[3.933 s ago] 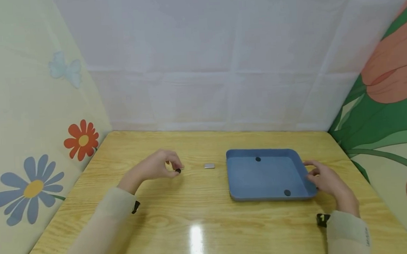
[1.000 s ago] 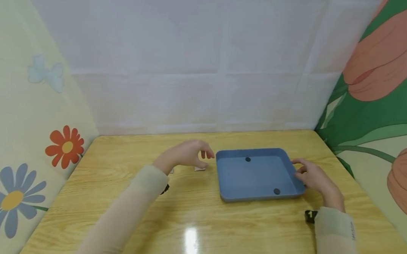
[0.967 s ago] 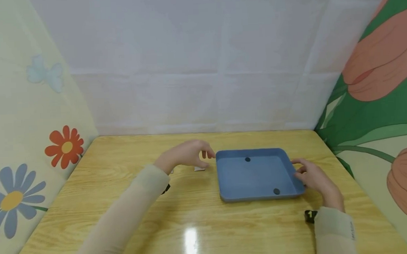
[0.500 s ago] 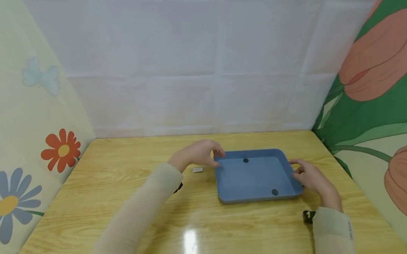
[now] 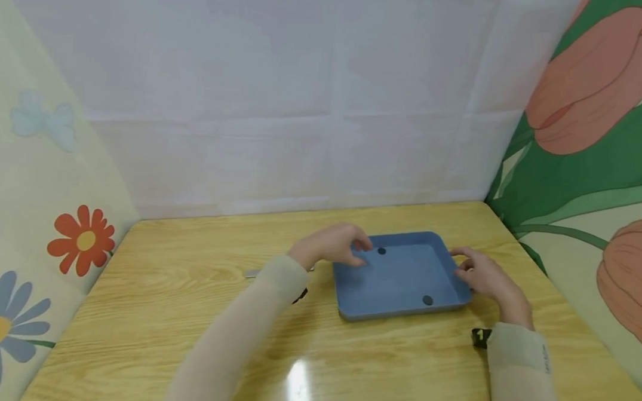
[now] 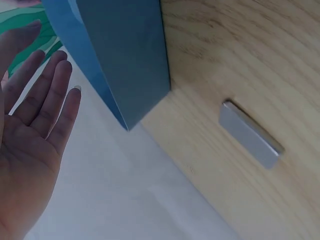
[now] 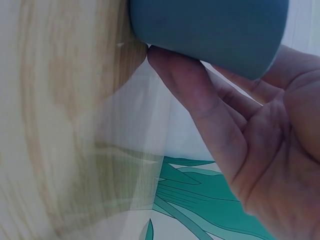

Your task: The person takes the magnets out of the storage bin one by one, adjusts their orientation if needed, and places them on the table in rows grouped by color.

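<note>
My left hand [image 5: 331, 245] hovers over the left side of the blue tray [image 5: 397, 278], thumb and fingers apart. In the left wrist view the palm [image 6: 27, 150] faces the camera with fingers extended, and nothing is seen in it. On the tray's right side my right hand [image 5: 487, 280] holds the wall; in the right wrist view a finger or thumb [image 7: 192, 85] presses its outer face near the bottom. Two small black discs lie in the tray, one far disc [image 5: 382, 251] and one near disc [image 5: 427, 300]. A small silver metal bar [image 6: 248, 134] lies on the table.
A second silver strip [image 5: 252, 274] shows left of my left forearm, partly hidden by the sleeve [image 5: 284, 280]. The wooden table [image 5: 194, 254] meets a white cloth wall [image 5: 232, 138] behind, with flower-patterned sheets at both sides.
Left hand has moved right, from the table beside the silver bars to over the tray. The black disc it pinched earlier is no longer seen in it. Right hand stays at the tray.
</note>
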Tool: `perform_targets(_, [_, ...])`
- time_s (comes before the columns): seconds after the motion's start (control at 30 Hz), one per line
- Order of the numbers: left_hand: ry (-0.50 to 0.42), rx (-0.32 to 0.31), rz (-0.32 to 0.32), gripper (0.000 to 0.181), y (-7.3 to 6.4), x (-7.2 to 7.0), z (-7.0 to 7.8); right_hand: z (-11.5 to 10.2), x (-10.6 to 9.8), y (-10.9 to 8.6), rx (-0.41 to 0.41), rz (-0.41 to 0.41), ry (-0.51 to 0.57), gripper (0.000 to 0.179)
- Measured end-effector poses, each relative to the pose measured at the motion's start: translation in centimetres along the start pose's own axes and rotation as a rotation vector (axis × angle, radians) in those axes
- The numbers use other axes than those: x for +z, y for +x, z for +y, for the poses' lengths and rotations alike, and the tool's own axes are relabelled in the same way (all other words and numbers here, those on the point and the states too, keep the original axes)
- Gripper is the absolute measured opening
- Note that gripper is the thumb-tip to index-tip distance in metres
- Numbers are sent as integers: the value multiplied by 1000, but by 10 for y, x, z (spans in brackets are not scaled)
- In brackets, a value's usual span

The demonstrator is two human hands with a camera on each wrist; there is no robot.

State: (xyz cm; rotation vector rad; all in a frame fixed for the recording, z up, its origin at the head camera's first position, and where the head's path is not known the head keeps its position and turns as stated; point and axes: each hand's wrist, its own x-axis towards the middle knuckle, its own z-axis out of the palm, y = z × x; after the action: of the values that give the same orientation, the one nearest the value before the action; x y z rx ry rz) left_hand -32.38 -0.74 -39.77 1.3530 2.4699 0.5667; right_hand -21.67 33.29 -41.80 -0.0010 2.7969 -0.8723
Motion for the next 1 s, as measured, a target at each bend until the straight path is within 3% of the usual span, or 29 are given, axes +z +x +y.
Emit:
perform_targets(0.3, [4,-20,-51,46,23,15,1,3,0,0,2,5,2,48])
perform_targets(0.57, [15,-102,-66,59,30,27,-3,2,2,1,-6,11,14,47])
perform_targets(1.0, [102,-99,-102,66,43,42,-4,1,2,1,12,10,14,47])
